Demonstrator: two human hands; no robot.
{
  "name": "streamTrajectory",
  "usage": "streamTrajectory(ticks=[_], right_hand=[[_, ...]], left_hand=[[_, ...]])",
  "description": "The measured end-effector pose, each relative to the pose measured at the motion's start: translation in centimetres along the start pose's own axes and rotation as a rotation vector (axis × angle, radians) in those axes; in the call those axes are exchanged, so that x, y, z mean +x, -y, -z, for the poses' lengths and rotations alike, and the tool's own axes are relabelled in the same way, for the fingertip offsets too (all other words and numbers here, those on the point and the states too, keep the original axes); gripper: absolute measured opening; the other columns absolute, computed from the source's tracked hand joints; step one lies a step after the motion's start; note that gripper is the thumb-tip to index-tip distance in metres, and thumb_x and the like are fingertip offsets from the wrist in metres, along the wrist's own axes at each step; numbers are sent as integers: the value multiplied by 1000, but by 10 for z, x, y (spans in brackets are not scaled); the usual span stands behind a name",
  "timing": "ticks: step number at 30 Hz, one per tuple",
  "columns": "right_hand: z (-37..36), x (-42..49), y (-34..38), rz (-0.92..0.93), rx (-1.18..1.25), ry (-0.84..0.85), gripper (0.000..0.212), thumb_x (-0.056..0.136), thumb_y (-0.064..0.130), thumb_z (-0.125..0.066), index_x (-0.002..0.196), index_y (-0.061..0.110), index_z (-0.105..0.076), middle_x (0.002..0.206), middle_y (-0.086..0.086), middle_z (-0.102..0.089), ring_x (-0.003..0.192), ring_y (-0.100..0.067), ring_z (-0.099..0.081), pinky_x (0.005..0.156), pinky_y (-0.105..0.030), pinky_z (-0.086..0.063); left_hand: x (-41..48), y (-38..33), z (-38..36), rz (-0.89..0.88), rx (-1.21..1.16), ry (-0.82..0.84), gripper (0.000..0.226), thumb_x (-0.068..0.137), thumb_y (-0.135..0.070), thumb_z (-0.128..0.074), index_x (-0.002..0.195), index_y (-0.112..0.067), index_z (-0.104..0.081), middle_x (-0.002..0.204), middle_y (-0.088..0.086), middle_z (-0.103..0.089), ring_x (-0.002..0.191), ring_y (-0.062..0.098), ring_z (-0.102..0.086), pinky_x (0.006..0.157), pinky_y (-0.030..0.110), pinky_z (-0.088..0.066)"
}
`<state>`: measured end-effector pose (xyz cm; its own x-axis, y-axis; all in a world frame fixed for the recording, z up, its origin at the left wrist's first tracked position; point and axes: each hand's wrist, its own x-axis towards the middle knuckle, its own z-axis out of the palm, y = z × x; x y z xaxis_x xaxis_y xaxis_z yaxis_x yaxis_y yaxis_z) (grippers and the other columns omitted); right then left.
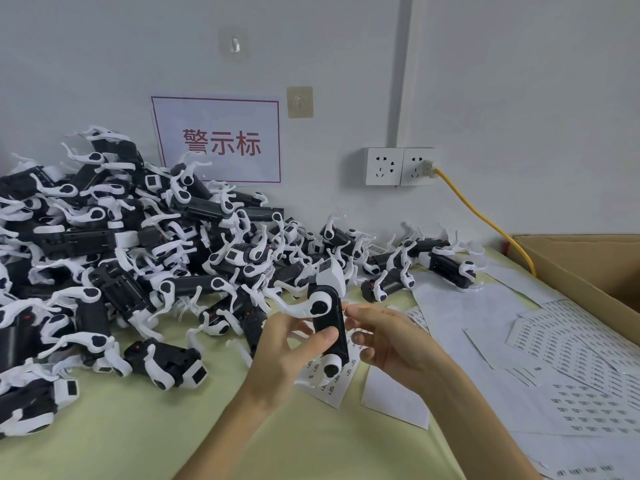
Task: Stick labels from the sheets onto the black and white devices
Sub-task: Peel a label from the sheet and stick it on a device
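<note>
1. Left hand (285, 349) grips one black and white device (329, 323) above the tabletop (173, 431). The thumb lies across the front of the black body and the fingers (301, 329) curl behind it.
2. The held device stands nearly upright, with its white head end uppermost and a white leg joint at the bottom.
3. Right hand (391, 337) is just beside the device's right edge, with its fingers curled and the thumb and index tips close together. Whether they pinch a label cannot be told.
4. One label sheet (332, 382) lies flat on the tabletop directly beneath the held device.
5. More label sheets (571, 362) are spread overlapping to the right, alongside a cardboard box (588, 268).
6. A large pile of devices (121, 254) fills the left and rear of the tabletop, up against the wall.
7. A sign with red characters (218, 142) hangs on the wall behind the pile.
8. A yellow cable (485, 216) runs from the wall sockets (401, 167) down behind the box.
</note>
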<state>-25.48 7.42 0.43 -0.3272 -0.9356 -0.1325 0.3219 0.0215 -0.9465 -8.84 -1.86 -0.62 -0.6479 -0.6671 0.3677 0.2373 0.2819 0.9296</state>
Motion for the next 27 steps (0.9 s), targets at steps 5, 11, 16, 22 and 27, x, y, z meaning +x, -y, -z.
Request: streamTrajectory(ticks=[5,11,16,22,27], right_hand=[[-3,1,-2,212,-219,-207,12,85,13,-78,74,12,-74,69,0,-61,56,-11,-52,52,-20,-43],[-2,0,1,467,-235,-425,11,88,10,-77,76,11,-76,59,-1,-59,48,-13,-45,47,-20,-40],[-4,-2,2,450,-44,-320,6,91,14,-72,89,13,-78,57,-2,-43,50,-13,-34,47,-21,-33],[-16,-13,5,319,343,67,47,71,29,-68,114,13,-76,48,2,-27,44,-10,-21,39,-21,-25],[-32,-17,-7,117,240,285,50,73,31,-70,120,19,-75,47,5,-22,42,-7,-17,37,-18,-21]], left_hand=[[1,2,-3,-28,-20,6,54,68,-48,-76,107,-12,-70,102,-5,-71,107,16,-65,94,26,-49],[10,4,1,12,-104,-80,22,76,-20,-78,82,-3,-66,72,4,-66,72,13,-67,64,17,-52],[10,4,2,234,-307,-107,45,64,-37,-88,105,-19,-80,110,-1,-78,106,8,-72,88,29,-51],[15,-3,0,294,-543,-106,21,70,-34,-79,90,-31,-82,108,-4,-77,97,11,-74,94,32,-43],[16,-1,2,366,-750,-116,5,73,-24,-77,78,-23,-78,112,1,-75,105,14,-72,107,37,-43]])
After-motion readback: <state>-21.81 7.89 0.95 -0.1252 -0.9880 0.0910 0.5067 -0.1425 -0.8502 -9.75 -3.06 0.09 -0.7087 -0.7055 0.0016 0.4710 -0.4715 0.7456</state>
